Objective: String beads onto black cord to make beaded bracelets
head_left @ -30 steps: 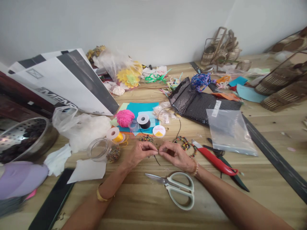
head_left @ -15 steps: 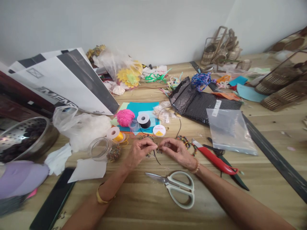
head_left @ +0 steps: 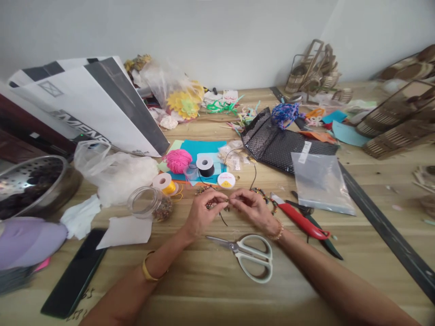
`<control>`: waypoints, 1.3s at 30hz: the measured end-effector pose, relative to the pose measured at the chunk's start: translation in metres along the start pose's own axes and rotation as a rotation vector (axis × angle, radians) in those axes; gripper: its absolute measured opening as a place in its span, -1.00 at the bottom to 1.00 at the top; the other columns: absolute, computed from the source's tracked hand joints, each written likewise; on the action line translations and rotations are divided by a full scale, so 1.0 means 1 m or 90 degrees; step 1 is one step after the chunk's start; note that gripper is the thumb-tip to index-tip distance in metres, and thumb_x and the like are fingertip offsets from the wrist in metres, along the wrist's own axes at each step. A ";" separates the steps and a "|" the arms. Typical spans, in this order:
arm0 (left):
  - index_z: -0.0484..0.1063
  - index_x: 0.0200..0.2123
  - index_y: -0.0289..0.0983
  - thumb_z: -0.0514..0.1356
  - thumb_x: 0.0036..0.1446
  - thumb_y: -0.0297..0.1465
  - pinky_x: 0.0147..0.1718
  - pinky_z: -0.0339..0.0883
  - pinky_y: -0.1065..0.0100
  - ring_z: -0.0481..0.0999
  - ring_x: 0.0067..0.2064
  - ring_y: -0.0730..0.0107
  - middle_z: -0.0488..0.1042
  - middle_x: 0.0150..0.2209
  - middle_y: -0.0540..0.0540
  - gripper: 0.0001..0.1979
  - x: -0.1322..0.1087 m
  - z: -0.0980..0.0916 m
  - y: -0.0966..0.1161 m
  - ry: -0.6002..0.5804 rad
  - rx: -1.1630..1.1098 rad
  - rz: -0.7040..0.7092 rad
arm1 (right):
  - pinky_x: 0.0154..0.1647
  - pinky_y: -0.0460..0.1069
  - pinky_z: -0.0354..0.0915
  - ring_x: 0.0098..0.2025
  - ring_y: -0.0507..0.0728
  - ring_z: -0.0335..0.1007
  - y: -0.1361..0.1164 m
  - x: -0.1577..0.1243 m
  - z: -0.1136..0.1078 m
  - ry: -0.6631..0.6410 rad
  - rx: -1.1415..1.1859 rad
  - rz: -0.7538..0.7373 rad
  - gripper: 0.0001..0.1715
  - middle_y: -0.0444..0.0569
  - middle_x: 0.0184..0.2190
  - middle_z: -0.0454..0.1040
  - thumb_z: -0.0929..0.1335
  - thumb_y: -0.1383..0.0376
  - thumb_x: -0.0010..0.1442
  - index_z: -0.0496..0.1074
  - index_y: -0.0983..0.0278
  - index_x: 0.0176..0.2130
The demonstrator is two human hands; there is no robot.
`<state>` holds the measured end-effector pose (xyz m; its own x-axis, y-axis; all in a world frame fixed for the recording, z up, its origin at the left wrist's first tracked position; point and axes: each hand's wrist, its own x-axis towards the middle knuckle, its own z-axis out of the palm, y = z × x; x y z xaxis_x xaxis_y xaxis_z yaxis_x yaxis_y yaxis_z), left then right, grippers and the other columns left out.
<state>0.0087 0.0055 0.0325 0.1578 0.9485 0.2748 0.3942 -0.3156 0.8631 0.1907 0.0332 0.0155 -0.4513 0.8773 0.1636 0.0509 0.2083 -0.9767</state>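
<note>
My left hand and my right hand meet fingertip to fingertip over the middle of the table, both closed in a pinch on a thin black cord, whose tail hangs below the left fingers. A small dark bit shows between the tips, too small to name. Multicoloured beads lie partly hidden behind my left hand. Beside my right hand curves a strand of colourful beads. White-handled scissors lie just below the hands, blades pointing left.
Behind the hands stand a black cord spool, a yellow spool and pink yarn. An open jar of beads lies on the left, near a phone. At right are a red-handled knife and a clear bag.
My fingertips have drawn closer together, and the left fingers have curled in more around the cord. The view has shifted slightly; the things on the table look unmoved.
</note>
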 end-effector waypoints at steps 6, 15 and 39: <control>0.52 -0.31 -0.26 0.30 0.03 -0.50 -0.08 0.30 0.13 0.40 -0.14 0.19 0.46 -0.26 -0.12 -0.89 -0.005 0.009 -0.018 -0.082 0.288 0.085 | -0.43 -0.09 0.22 -0.43 0.05 0.32 0.009 0.003 -0.006 0.058 -0.166 -0.054 -0.77 -0.05 -0.44 0.46 0.30 0.20 0.24 0.44 0.30 -0.33; 0.52 -0.26 -0.26 0.18 0.15 -0.52 -0.08 0.31 0.13 0.34 -0.11 0.19 0.43 -0.23 -0.14 -0.87 -0.006 0.008 -0.025 -0.135 0.307 0.124 | -0.41 -0.08 0.24 -0.45 0.05 0.33 0.006 0.004 -0.011 0.112 -0.274 -0.064 -0.81 -0.06 -0.44 0.49 0.29 0.25 0.24 0.45 0.28 -0.32; 0.53 -0.27 -0.28 0.08 0.21 -0.54 -0.10 0.31 0.20 0.37 -0.13 0.22 0.50 -0.24 -0.16 -0.79 -0.002 0.008 -0.024 -0.180 0.244 0.147 | -0.44 -0.08 0.23 -0.45 0.04 0.32 0.000 0.000 0.000 0.026 -0.107 -0.034 -0.72 -0.05 -0.46 0.46 0.30 0.14 0.26 0.40 0.30 -0.35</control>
<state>0.0059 0.0108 0.0076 0.4968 0.8251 0.2691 0.6144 -0.5533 0.5624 0.1906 0.0333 0.0151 -0.4211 0.8789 0.2238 0.1769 0.3217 -0.9302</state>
